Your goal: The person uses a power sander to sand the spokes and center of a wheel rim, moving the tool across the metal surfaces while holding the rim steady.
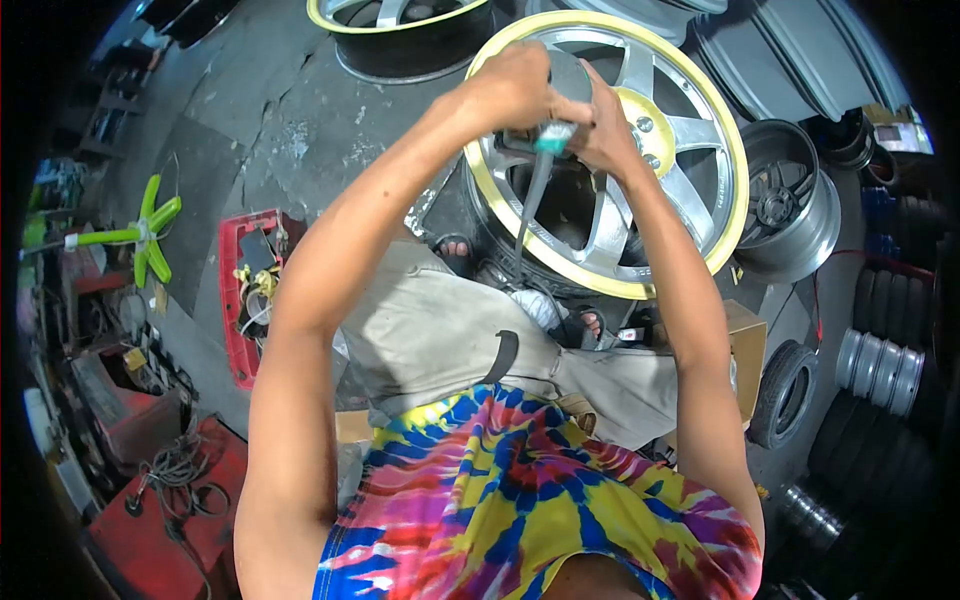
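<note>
A large silver spoked wheel rim [693, 132] with a yellow lip lies in front of me on top of a dark tire. Over its left part, my left hand [515, 88] and my right hand [605, 125] are closed around a dark corded tool [569, 76]. A green piece [553, 138] sits at the tool's near end, and a grey cord [535, 195] runs from it down toward my feet. The underside of the tool is hidden, so its contact with the rim cannot be made out.
Another yellow-lipped rim [400, 40] lies beyond, and a grey rim [800, 215] stands at the right. A red tray [232, 300] is at my left, near a green star-shaped stand [150, 232]. A cardboard box [745, 350] and a small tire [785, 395] are at the right.
</note>
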Action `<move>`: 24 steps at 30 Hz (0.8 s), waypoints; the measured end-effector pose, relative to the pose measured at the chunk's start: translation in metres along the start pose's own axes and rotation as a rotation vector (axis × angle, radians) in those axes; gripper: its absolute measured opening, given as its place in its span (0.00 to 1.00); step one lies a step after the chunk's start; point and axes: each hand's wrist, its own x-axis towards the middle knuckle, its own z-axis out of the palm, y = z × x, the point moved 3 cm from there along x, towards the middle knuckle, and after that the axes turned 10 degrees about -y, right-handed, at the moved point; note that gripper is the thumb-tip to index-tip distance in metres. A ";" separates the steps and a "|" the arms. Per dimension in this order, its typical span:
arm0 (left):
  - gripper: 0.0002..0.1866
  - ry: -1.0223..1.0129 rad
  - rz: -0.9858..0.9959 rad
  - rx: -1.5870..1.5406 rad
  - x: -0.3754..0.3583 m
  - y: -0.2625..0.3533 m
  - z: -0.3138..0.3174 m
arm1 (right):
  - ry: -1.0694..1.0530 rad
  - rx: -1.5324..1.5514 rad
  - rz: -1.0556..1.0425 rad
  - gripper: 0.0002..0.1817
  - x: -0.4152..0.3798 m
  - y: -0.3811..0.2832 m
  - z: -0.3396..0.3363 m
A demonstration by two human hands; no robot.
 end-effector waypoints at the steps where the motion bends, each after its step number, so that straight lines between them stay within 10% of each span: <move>1: 0.52 -0.096 -0.058 -0.023 0.014 -0.002 -0.005 | 0.173 -0.336 -0.098 0.58 0.000 0.004 -0.001; 9: 0.45 -0.172 0.029 -0.025 0.022 -0.008 0.003 | 0.095 -0.021 -0.020 0.54 -0.009 -0.016 -0.007; 12: 0.47 0.102 0.115 -0.025 -0.021 0.001 0.009 | 0.035 -0.084 -0.071 0.55 -0.020 -0.028 0.003; 22: 0.45 -0.131 0.121 -0.163 -0.001 0.014 -0.007 | 0.119 -0.111 -0.049 0.53 -0.014 -0.025 -0.010; 24: 0.45 0.109 0.163 -0.030 -0.018 0.004 0.011 | 0.005 -0.172 -0.062 0.55 -0.019 -0.015 0.000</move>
